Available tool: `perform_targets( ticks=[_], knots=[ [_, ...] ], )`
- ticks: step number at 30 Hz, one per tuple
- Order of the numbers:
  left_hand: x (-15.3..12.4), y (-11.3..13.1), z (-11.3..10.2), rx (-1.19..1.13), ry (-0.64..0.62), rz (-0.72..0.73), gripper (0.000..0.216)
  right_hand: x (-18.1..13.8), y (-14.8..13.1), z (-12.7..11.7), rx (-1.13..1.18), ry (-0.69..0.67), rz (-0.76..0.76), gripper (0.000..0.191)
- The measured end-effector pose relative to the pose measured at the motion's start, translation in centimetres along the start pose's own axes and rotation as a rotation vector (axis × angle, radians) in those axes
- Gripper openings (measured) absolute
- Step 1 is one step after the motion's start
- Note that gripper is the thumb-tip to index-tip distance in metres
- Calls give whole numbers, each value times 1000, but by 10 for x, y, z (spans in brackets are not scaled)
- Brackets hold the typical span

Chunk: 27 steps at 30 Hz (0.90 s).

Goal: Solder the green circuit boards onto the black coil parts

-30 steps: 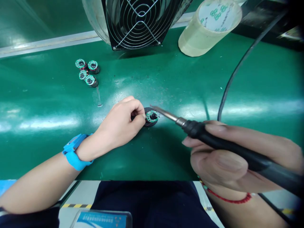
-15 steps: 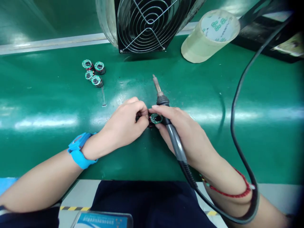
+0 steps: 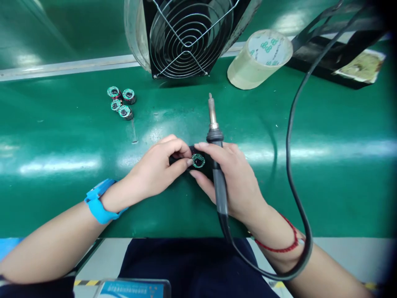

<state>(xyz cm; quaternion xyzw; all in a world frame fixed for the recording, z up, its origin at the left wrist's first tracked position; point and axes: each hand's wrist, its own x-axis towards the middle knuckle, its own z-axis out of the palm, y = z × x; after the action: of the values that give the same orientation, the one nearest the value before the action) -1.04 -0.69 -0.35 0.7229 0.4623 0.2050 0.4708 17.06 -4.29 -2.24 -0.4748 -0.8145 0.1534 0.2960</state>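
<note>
Four spare discs (image 3: 121, 102) near belt's (image 3: 62, 136) far-left edge. Left hand (image 3: 158, 167) and right hand (image 3: 231, 178) both pinch one disc (image 3: 198, 160) at mid-belt (fingers closed on it). Right also clamps iron (image 3: 217, 165), tip pointing toward fan (image 3: 186, 37). Tape roll (image 3: 259, 58) far right; cord (image 3: 294, 136) loops alongside.

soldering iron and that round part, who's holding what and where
Right hand grips the soldering iron by its black handle; fingers of both hands pinch the round part at its rim.
</note>
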Motion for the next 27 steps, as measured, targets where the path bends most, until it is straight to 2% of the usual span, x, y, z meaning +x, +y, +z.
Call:
perform_targets(
  ticks=[6, 14, 20, 27],
  knots=[
    [1, 5, 5, -53, 27, -30, 9, -1, -5, -8, 128, 28, -121, 55],
    [1, 7, 4, -30, 51, -80, 9, -3, -3, -7, 82, 114, -18, 42],
    [0, 5, 6, -6, 21, -49, 8, -2, -2, -6, 109, 48, -70, 45],
    [-1, 8, 4, 16, 36, -92, 12, -3, 0, -7, 87, 121, -29, 40]
  ],
)
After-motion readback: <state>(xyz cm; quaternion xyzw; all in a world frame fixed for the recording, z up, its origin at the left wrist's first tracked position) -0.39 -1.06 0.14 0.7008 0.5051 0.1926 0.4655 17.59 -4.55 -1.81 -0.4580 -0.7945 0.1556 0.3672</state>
